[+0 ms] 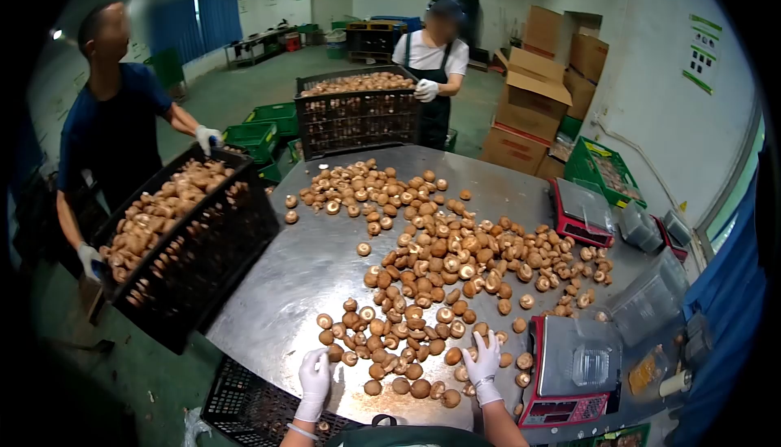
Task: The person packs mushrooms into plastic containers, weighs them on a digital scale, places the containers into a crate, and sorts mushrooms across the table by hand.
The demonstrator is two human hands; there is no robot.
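Many brown mushrooms [423, 268] lie spread over the metal table [268, 284]. My left hand [315, 375], in a white glove, rests at the near left edge of the pile, its fingertips beside a mushroom; whether it grips one cannot be made out. On the right, my right hand [483, 363], also gloved, has its fingers spread over the mushrooms near the scale. A red scale [569, 366] with a clear plastic tray [591, 364] on it stands right of my right hand.
One person [110, 113] at the left holds a tilted black crate [195, 260] of mushrooms; another person [435, 65] touches a second full crate [358, 122] at the far edge. A second scale [582, 211], clear containers [651, 292] and cardboard boxes [529, 105] stand right. An empty-looking crate [252, 406] is below left.
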